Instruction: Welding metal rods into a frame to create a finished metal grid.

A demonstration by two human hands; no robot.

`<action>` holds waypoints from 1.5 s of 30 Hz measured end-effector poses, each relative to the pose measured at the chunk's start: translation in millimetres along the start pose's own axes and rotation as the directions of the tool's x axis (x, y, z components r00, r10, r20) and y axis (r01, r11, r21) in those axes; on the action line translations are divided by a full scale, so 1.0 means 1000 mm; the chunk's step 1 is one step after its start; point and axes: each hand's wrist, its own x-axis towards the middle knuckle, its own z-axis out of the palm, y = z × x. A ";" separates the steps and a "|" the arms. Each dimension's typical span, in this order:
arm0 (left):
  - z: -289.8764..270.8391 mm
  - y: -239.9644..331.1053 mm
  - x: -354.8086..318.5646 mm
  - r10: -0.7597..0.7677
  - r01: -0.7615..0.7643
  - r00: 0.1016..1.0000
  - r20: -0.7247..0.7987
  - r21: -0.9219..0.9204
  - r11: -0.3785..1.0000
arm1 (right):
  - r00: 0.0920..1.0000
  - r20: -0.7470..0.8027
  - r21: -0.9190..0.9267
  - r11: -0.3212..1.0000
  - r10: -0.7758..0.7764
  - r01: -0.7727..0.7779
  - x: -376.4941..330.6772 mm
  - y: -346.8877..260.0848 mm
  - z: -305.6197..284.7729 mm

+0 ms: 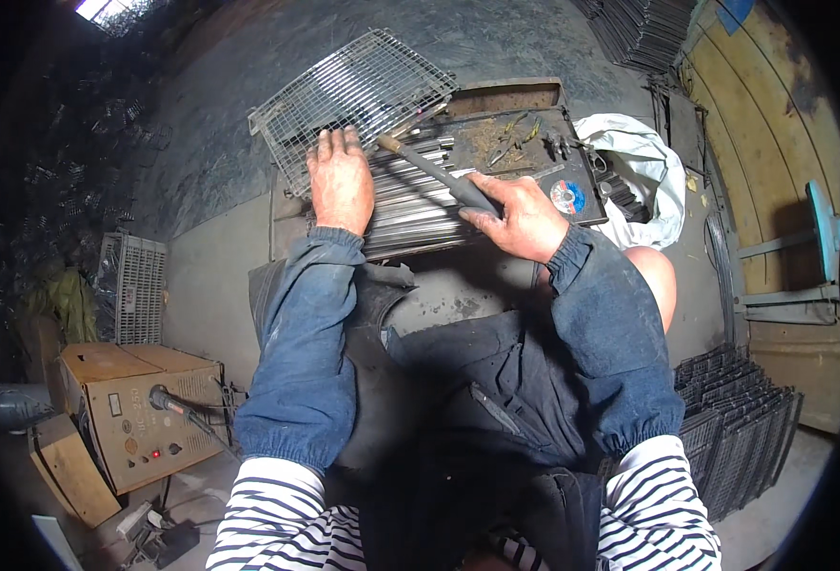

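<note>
A welding torch [429, 173] with a dark handle and a brownish nozzle is in my right hand [523, 221], its fingers wrapped round the handle. The nozzle points up and left, close to my left hand [342, 186]. That hand lies palm down with its fingers stretched out over the near edge of a wire mesh panel [367, 81]. The panel sits tilted on the far left of a low workbench [505, 97]. Under the torch lies a bundle of straight metal strips [410, 211]. Pliers [507, 145] and a blue-and-white round disc [566, 197] lie on the bench's right side.
A white sack [675, 176] with dark metal pieces stands right of the bench. An orange welding machine [139, 428] with cables stands at the lower left. Stacked mesh panels [739, 428] are at the right, and another stack [641, 33] is at the far right. A grey grid [139, 290] leans at left.
</note>
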 end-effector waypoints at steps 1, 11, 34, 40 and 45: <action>0.000 0.000 0.000 0.001 -0.001 1.000 0.001 0.000 1.000 | 1.000 0.000 0.000 1.000 0.001 -0.001 0.000 0.000 0.000; 0.004 -0.003 -0.002 0.014 -0.031 0.996 -0.092 -0.194 0.980 | 0.999 0.009 0.055 0.998 -0.031 0.031 0.004 -0.001 0.002; -0.026 -0.035 -0.044 -0.022 0.024 1.000 0.017 -0.088 0.996 | 0.999 0.016 0.056 0.998 -0.034 0.033 -0.012 -0.014 -0.003; -0.023 -0.031 -0.044 -0.021 0.020 1.000 -0.006 -0.074 0.997 | 0.996 0.054 0.070 0.995 -0.070 0.067 -0.004 -0.015 0.015; -0.022 -0.031 -0.045 -0.031 0.031 1.000 0.003 -0.078 0.996 | 0.995 0.041 0.084 0.992 -0.095 0.092 0.001 -0.014 0.023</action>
